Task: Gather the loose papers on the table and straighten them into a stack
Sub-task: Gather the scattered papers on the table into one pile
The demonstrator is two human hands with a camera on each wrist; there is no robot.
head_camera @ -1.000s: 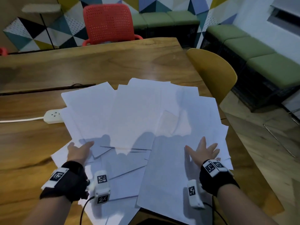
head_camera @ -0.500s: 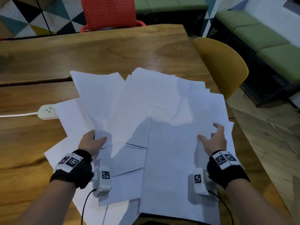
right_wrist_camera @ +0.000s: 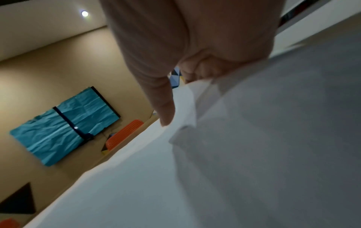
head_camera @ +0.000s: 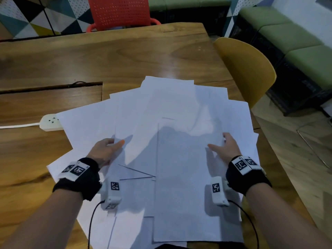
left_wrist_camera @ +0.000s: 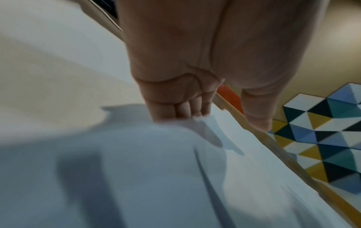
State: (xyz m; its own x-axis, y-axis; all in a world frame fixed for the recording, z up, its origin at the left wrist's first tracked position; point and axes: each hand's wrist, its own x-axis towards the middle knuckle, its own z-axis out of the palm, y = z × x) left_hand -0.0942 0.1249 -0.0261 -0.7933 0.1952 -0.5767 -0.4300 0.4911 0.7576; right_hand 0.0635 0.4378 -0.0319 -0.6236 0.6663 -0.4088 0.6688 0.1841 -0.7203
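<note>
Several white papers [head_camera: 179, 114] lie fanned and overlapping on the wooden table [head_camera: 125, 51]. My left hand [head_camera: 115, 142] grips the left side of the pile, thumb on top and fingers tucked under the sheets. The left wrist view shows those fingers [left_wrist_camera: 183, 108] curled into the papers [left_wrist_camera: 136, 169]. My right hand [head_camera: 218, 141] holds the right side, thumb lying on the top sheet. In the right wrist view its fingers [right_wrist_camera: 197, 74] go behind a lifted edge of the papers [right_wrist_camera: 254, 138].
A white power strip [head_camera: 51, 122] with its cord lies at the pile's left edge, partly under a sheet. A yellow chair [head_camera: 248, 69] stands at the table's right side and a red chair [head_camera: 120, 11] at the far end. Green benches [head_camera: 296, 38] line the wall.
Both hands went from lying flat on the sheets to gripping them and moved forward and inward. The spread has been drawn into a narrower pile, with the left sheets shifted right.
</note>
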